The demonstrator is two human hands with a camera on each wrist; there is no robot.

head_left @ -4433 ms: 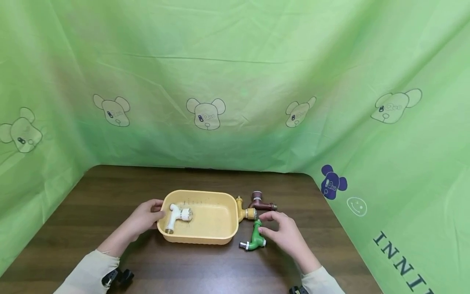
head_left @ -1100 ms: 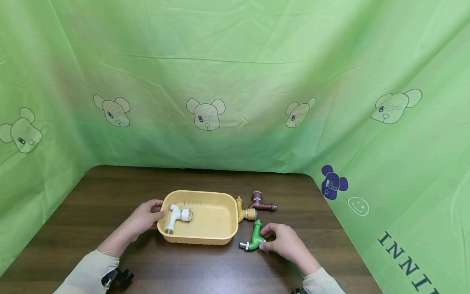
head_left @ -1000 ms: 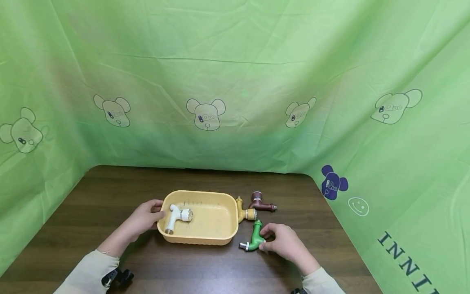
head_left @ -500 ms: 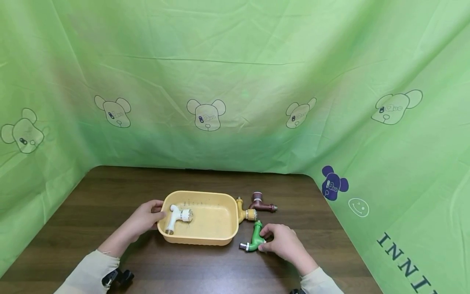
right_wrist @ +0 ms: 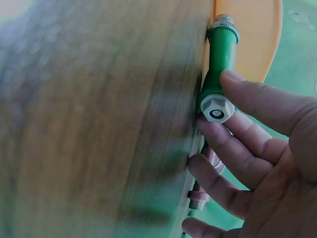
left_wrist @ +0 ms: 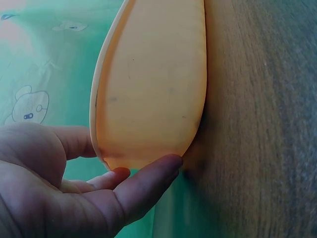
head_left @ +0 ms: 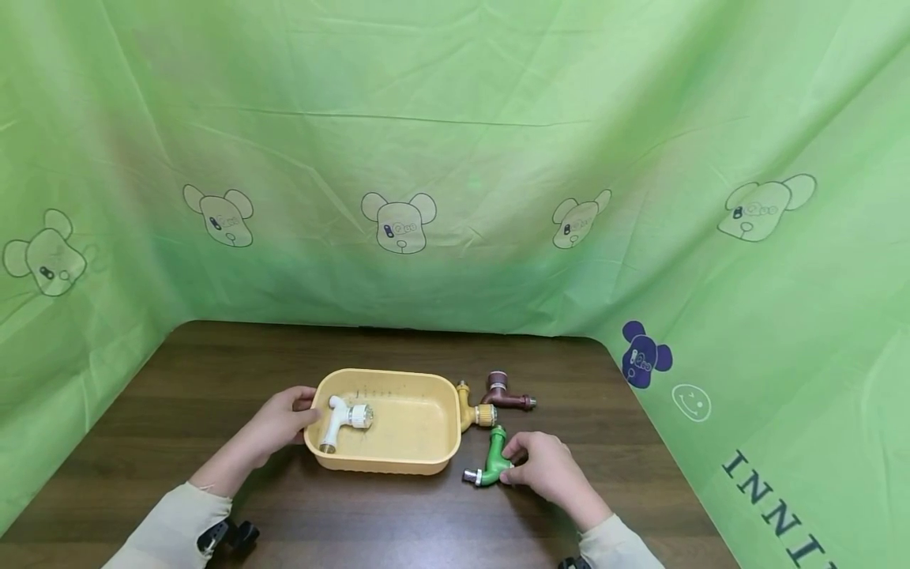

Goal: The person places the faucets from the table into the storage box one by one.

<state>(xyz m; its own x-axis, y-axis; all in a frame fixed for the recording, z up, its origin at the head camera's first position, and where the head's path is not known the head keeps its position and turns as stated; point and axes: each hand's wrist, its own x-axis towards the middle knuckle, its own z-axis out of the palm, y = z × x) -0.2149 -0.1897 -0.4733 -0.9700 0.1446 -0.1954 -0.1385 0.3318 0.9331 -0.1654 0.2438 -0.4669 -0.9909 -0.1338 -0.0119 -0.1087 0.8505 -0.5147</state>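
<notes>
Right hand (head_left: 550, 472): I pinch the green faucet (head_left: 492, 462) between thumb and fingers (right_wrist: 233, 148); it lies on the wooden table (head_left: 398, 510), just right of the yellow tub (head_left: 412, 462).
Left hand (head_left: 280, 423): I rest relaxed, nearly straight fingers (left_wrist: 143, 186) against the tub's left wall.
Inside tub: white faucet (head_left: 340, 420).
Beyond: yellow faucet (head_left: 473, 409) and brown faucet (head_left: 503, 393), beside the tub.

Green tap (head_left: 491, 461) lies beside yellow tub (head_left: 419, 457).
</notes>
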